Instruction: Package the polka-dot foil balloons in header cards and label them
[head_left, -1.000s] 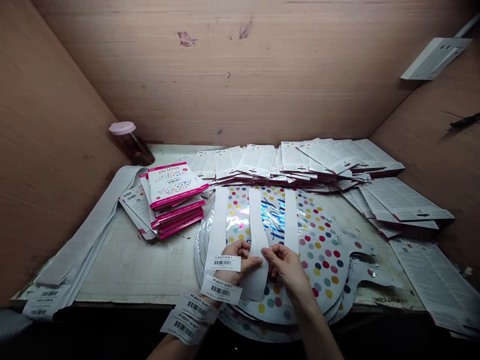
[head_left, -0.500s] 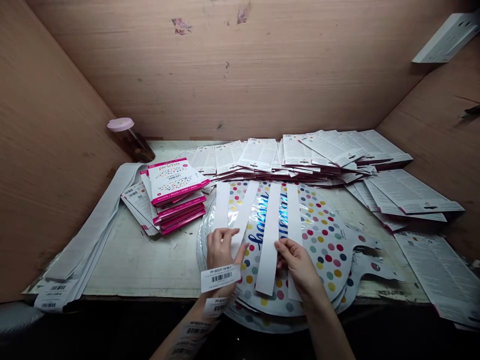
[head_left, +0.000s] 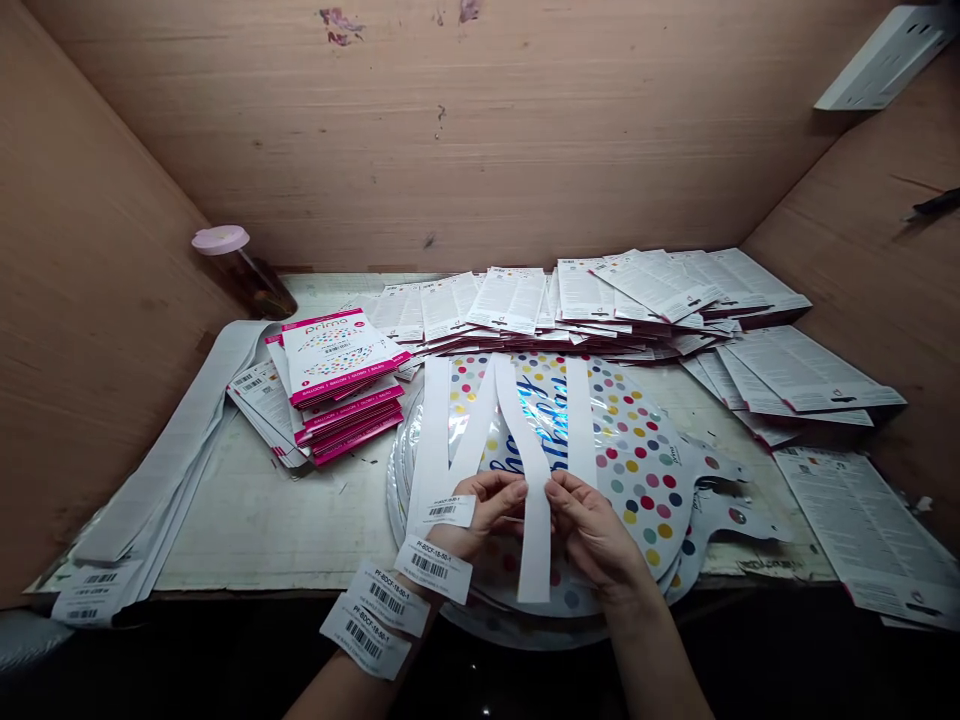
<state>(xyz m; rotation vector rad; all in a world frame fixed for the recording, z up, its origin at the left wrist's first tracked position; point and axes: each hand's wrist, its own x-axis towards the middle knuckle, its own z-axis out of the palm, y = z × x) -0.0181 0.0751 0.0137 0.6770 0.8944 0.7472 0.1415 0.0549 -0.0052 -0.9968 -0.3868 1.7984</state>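
holds a long, narrow, white paper strip [head_left: 535,560] at the fingertips, between the left hand [head_left: 487,515] and the right hand [head_left: 589,525]. grips its right edge between right thumb and fingers, and closes left thumb and forefinger on the opposite edge, with some fingertips hidden behind. reaches it equally from both sides, with neither hand nearer. sets its long axis pointing away from the body: beyond the fingers, bending leftward to the far end; below the fingers, coming almost straight back to the near end. poises all this over a flat, round, white foil balloon with multicoloured dots and blue lettering [head_left: 637,470], on top of a stack; cannot tell whether the near end touches the foil. shows, just left of the fingers, a slanting white paper strip [head_left: 474,425], and, beyond the right fingers, a straight white paper strip [head_left: 581,430]. wears white rectangular barcode labels [head_left: 433,568] along the left wrist and forearm.

compared with half a second earlier, has brought the left fingers in from well apart to the strip, then held by the right hand alone. has also shifted the strip's far end leftward, now meeting the slanting one.
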